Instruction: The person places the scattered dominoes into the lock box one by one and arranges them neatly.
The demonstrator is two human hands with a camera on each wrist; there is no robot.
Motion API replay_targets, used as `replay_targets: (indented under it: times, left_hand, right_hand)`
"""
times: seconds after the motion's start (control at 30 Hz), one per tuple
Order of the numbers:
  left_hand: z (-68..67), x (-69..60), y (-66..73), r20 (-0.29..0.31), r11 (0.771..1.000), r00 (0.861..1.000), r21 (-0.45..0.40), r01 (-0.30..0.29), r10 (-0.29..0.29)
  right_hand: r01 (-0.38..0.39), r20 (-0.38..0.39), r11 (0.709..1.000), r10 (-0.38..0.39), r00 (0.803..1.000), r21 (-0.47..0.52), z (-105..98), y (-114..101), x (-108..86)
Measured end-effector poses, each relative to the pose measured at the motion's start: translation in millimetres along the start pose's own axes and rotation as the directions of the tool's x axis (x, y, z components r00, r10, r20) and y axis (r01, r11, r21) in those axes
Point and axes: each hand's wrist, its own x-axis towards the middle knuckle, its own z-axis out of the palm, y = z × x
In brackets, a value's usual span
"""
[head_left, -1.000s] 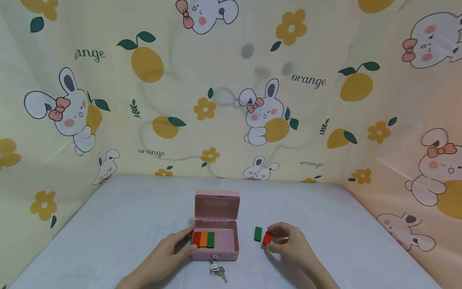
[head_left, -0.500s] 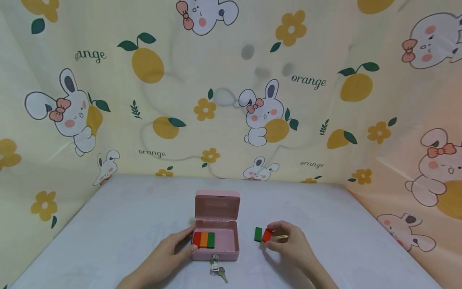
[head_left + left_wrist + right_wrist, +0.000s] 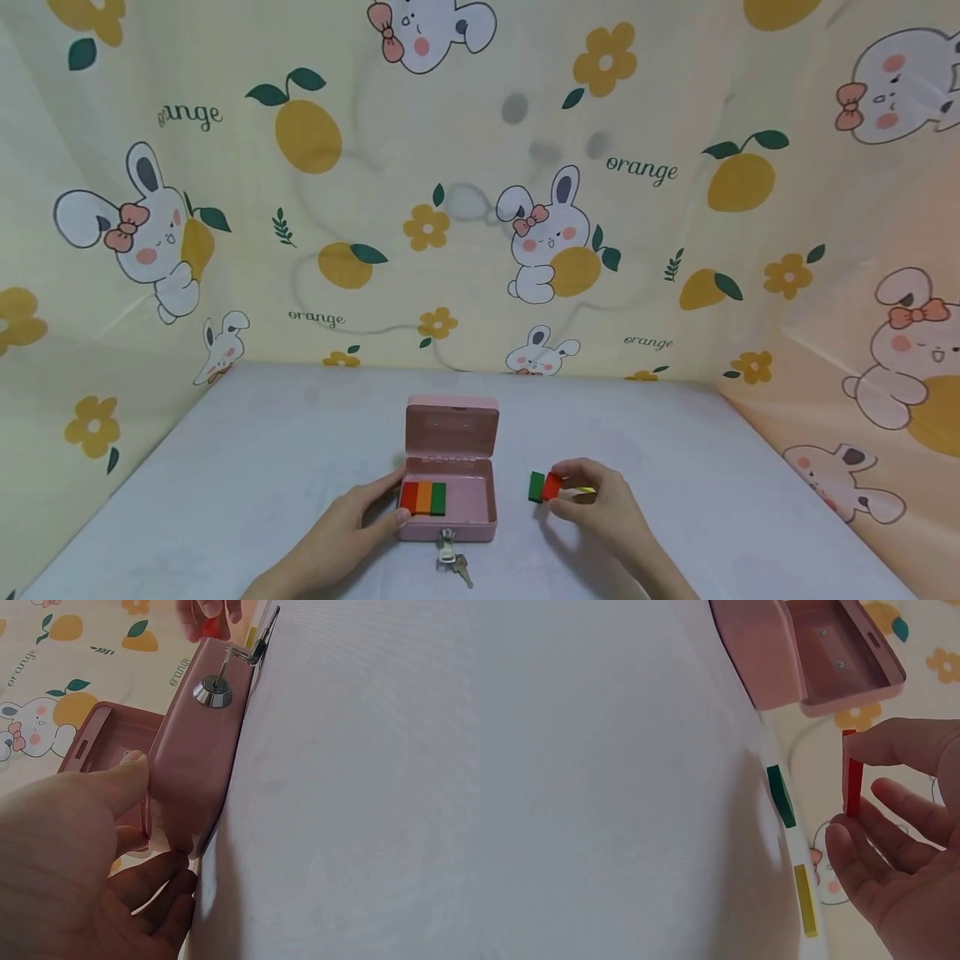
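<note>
We see the left hand gripping the left side of the pink box, which stands on the tabletop with its lid open. Inside, at the left, we see a row of three blocks: red, orange, green. The right hand pinches a red block between thumb and fingers, above the tabletop. Near it lie a green block and a yellow block. Keys hang from the lock in front.

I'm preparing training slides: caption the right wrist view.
Right hand pinches a red block above the table, near a green block, yellow block and open pink box.
</note>
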Motion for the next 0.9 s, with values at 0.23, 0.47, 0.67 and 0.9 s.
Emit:
replay_targets:
  times: [0.23,0.47,0.67,0.9]
  left_hand:
    - [-0.7,-0.6,0.0,-0.003,0.999,1.0,0.012,-0.031,0.031]
    - [-0.8,-1.9,-0.4,-0.006,0.999,0.999,0.007,-0.032,0.032]
    - [-1.1,-2.9,-0.8,-0.009,1.0,1.0,0.004,-0.028,0.028]
    - [-2.0,-2.1,1.0,0.002,1.0,1.0,-0.004,-0.027,0.027]
  right_hand:
    - [-0.007,0.011,1.0,0.007,1.0,0.028,2,-7,-4.4]
    - [0.01,0.015,0.999,-0.011,1.0,0.047,4,-12,-6.7]
    - [0.019,0.012,0.998,-0.019,1.0,0.055,6,-13,-8.5]
    - [0.067,0.012,0.994,-0.068,0.998,0.09,7,-17,-12.6]
